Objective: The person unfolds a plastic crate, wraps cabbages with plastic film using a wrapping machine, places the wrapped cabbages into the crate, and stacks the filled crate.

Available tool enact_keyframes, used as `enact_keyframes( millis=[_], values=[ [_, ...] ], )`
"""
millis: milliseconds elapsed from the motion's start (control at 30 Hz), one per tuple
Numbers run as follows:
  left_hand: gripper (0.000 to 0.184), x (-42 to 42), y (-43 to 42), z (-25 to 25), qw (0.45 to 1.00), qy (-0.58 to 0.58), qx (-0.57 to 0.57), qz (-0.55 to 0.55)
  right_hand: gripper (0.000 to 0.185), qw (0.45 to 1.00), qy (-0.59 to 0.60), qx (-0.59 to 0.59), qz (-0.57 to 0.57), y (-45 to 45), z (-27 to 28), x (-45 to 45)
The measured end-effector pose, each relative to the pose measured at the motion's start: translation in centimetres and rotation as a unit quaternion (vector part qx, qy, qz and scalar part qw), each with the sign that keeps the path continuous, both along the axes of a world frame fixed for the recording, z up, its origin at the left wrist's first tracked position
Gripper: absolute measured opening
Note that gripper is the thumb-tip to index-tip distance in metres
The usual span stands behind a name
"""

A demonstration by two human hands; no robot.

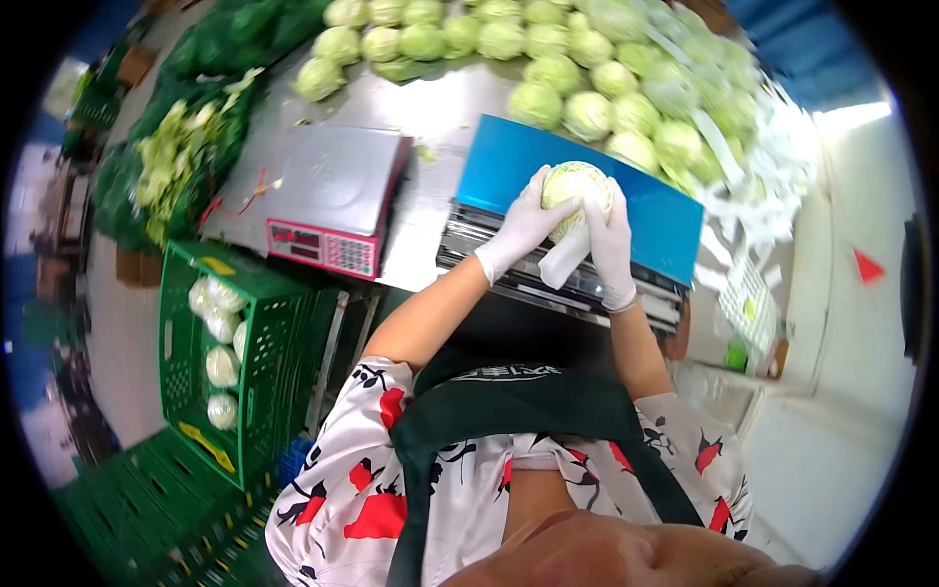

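Note:
Both my hands wear white gloves and hold one pale green cabbage [577,186] between them, above a machine with a flat blue top [509,152]. My left hand [528,223] closes on the cabbage's left side, with the thumb across its near face. On the right side, my right hand [611,245] wraps its fingers around it. A whitish strip [565,258] hangs below the cabbage between my hands; its material is hard to make out. Metal bars and rollers [469,235] run along the machine's near edge.
Many cabbages [587,115] are piled along the metal table's back. A scale [337,186] with a red panel stands to the left. Wrapped cabbages lie in a green crate [202,256]. Green net sacks [220,49] and leaf trimmings [181,161] sit far left; white netting [758,210] hangs right.

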State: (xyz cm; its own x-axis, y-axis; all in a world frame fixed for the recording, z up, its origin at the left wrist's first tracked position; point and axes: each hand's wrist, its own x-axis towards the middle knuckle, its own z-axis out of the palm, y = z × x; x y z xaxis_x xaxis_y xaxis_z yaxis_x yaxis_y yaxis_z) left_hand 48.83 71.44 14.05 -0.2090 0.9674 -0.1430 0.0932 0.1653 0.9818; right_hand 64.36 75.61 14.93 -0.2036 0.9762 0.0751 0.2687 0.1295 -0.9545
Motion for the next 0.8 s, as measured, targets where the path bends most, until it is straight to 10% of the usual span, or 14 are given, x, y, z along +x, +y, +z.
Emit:
enact_keyframes(
  millis=[200,333,467,600,667,700,800],
  values=[
    [0.075,-0.9,0.9,1.1,0.997,0.034,-0.004,-0.066,0.068,0.998,-0.035,-0.022,-0.049,-0.7,-0.8,6.1],
    [0.068,-6.9,-6.2,1.6,0.843,0.520,0.124,0.063,0.058,0.887,-0.340,0.228,-0.213,-5.1,1.2,12.7],
    [0.077,-6.2,-11.6,-1.5,0.760,0.648,0.053,0.023,0.066,0.768,-0.597,0.091,-0.213,-9.6,-2.2,13.2],
    [0.065,-4.8,-10.6,-0.8,0.958,0.281,-0.035,0.049,0.037,0.847,-0.456,0.137,-0.235,-8.0,-6.5,11.5],
    [0.049,-6.7,-10.6,-2.2,0.997,-0.029,-0.023,0.068,0.022,0.964,-0.204,0.018,-0.168,-7.8,-5.3,13.0],
    [0.036,-7.5,-11.1,0.2,0.997,-0.071,-0.012,0.028,0.018,0.989,0.004,-0.107,-0.105,-8.8,-1.4,12.7],
    [0.017,-10.1,-14.7,5.4,0.990,-0.009,-0.008,-0.139,0.016,0.978,-0.032,-0.206,0.027,-11.0,8.1,14.9]
  ],
)
